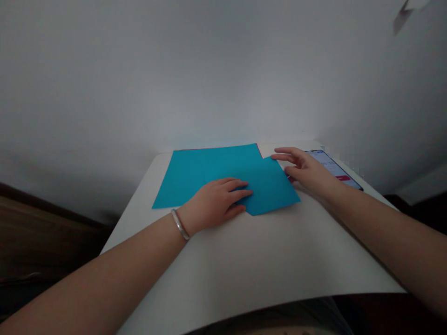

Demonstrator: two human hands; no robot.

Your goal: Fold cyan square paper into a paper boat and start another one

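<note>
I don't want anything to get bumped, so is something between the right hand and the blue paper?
No, nothing visible is. The right hand is already at the right edge of the blue paper. The phone lies on that hand's other side, not between them. The left hand rests on the paper.

A silvery bangle circled the left wrist, a narrow, rounded band with a soft gleam along its upper surface. On the finger side of the bangle, the left hand was bare, with slim, tapering fingers; on its elbow side, the left forearm was uncovered and thickened away from it. To the right of the bangle, the right hand and the right forearm were bare too. Below and right of the bangle showed dark, greyish clothing, its details lost in dimness.
</note>
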